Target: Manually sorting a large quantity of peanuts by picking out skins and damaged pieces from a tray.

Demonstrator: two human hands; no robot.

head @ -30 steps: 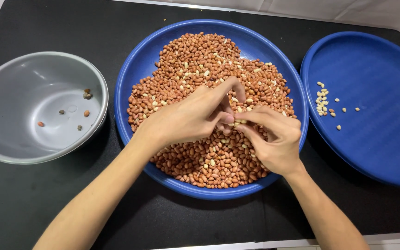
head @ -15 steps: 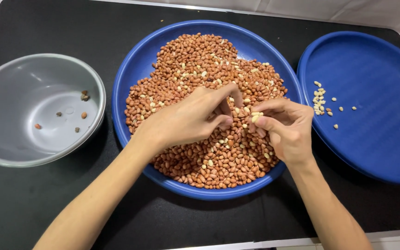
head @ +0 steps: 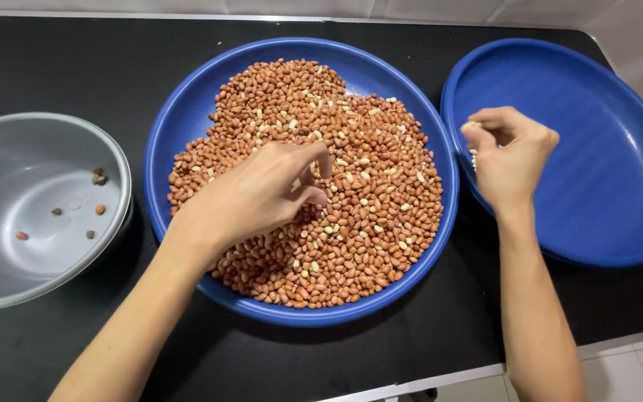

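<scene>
Barely started: my right hand point(head: 511, 160) pinched a pale peanut point(head: 471, 126) over the side plate point(head: 604, 186); left hand point(head: 258, 195), fingers loosely curled, holding nothing, rested on the nearly full peanut heap point(head: 314, 186).

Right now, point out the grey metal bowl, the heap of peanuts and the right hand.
grey metal bowl point(head: 9, 171): head view, bare inner wall.
heap of peanuts point(head: 299, 97): head view, upper part of the pile.
right hand point(head: 511, 152): head view, back of the hand.
</scene>
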